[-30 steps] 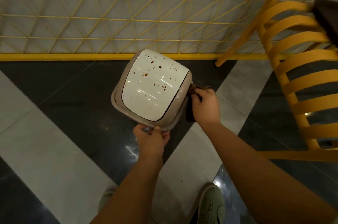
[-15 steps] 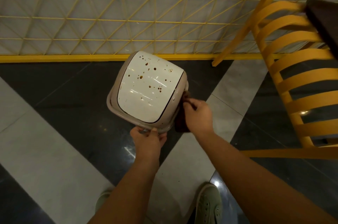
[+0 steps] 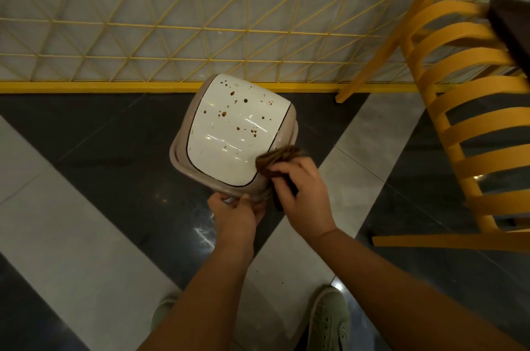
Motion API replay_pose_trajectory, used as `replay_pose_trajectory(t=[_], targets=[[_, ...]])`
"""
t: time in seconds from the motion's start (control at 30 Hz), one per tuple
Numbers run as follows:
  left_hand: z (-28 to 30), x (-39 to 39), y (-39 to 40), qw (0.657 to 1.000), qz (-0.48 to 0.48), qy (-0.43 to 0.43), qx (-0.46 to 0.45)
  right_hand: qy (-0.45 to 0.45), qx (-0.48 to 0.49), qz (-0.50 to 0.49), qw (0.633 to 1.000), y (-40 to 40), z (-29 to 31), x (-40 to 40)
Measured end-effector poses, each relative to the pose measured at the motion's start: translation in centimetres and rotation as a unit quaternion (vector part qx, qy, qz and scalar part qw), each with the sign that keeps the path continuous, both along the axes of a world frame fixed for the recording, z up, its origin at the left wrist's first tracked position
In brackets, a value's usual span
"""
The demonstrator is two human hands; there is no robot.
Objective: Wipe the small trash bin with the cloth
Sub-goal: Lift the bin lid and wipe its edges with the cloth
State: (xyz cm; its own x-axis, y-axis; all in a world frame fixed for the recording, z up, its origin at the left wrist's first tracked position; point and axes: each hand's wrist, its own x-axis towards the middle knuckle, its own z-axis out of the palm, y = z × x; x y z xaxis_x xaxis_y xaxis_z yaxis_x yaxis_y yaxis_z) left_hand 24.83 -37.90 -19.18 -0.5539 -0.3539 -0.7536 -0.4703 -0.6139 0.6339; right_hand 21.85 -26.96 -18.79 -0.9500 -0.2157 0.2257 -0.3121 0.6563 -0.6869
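Left hand (image 3: 233,214) steadies bin (image 3: 235,135) — right hand (image 3: 304,195) presses cloth (image 3: 276,160).

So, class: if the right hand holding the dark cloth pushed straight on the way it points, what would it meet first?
Probably the small trash bin's white, brown-spotted lid; the right hand's dark brown cloth already overlaps its near corner.
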Motion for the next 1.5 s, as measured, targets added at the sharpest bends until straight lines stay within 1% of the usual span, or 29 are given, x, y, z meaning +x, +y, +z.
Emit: replay_pose_trajectory(t=[0.07, 0.17, 0.23, 0.3, 0.37, 0.43, 0.53, 0.6, 0.7, 0.8, 0.87, 1.0, 1.13, 1.23, 1.3, 1.37, 1.5], targets=[[0.3, -0.3, 0.0, 1.000, 0.001, -0.005, 0.001, 0.012, -0.018, -0.057, 0.998, 0.1, 0.9, -1.9], [0.5, -0.3, 0.4, 1.000, 0.006, -0.019, 0.004, -0.029, -0.084, -0.145, 0.985, 0.1, 1.7, -3.7], [0.5, -0.2, 0.5, 1.000, 0.007, -0.017, 0.007, -0.027, -0.090, -0.137, 0.986, -0.3, 1.4, -2.8], [0.6, -0.2, 0.4, 1.000, 0.009, -0.003, 0.009, -0.016, -0.061, -0.073, 0.995, -0.4, 0.4, -0.8], [0.5, -0.1, 0.3, 1.000, 0.007, 0.002, 0.006, -0.028, -0.015, -0.011, 0.999, -0.2, -0.5, 1.0], [0.6, -0.1, 0.3, 1.000, 0.010, -0.001, 0.006, -0.031, 0.002, 0.006, 0.999, -0.1, -0.5, 1.1], [0.7, -0.2, 0.3, 1.000, 0.007, -0.002, 0.001, -0.014, -0.034, -0.046, 0.998, -0.3, 1.0, -1.1], [0.5, -0.2, 0.3, 1.000, 0.001, -0.010, -0.001, -0.024, -0.060, -0.093, 0.994, -0.5, 2.1, -2.9], [0.2, -0.2, 0.4, 1.000, 0.001, -0.017, -0.008, -0.072, -0.113, -0.159, 0.978, -0.9, 2.6, -4.4], [0.0, -0.1, 0.5, 1.000, 0.000, -0.021, -0.018, -0.130, -0.181, -0.225, 0.948, -1.5, 1.6, -3.9], [-0.1, -0.1, 0.6, 1.000, 0.001, -0.016, -0.023, -0.173, -0.202, -0.249, 0.931, -1.7, 0.7, -2.7], [0.2, -0.1, 0.6, 1.000, -0.005, -0.010, -0.026, -0.196, -0.188, -0.230, 0.934, -1.9, 0.2, -0.8], [0.0, 0.3, 0.4, 0.994, -0.056, -0.034, -0.087, -0.236, -0.155, -0.178, 0.943, -1.9, -0.2, 2.2], [-0.1, 0.4, 0.2, 0.993, -0.078, -0.041, -0.084, -0.254, -0.129, -0.137, 0.949, -2.4, -0.9, 4.1], [-0.1, 0.5, 0.0, 0.992, -0.085, -0.033, -0.085, -0.255, -0.139, -0.148, 0.945, -2.7, -1.0, 3.8], [-0.4, 0.4, 0.0, 0.992, -0.083, -0.020, -0.089, -0.256, -0.169, -0.183, 0.934, -2.5, -0.8, 2.8], [-0.8, 0.3, 0.6, 0.998, -0.037, 0.002, -0.047, -0.258, -0.173, -0.254, 0.916, -0.8, -0.3, -0.9]])
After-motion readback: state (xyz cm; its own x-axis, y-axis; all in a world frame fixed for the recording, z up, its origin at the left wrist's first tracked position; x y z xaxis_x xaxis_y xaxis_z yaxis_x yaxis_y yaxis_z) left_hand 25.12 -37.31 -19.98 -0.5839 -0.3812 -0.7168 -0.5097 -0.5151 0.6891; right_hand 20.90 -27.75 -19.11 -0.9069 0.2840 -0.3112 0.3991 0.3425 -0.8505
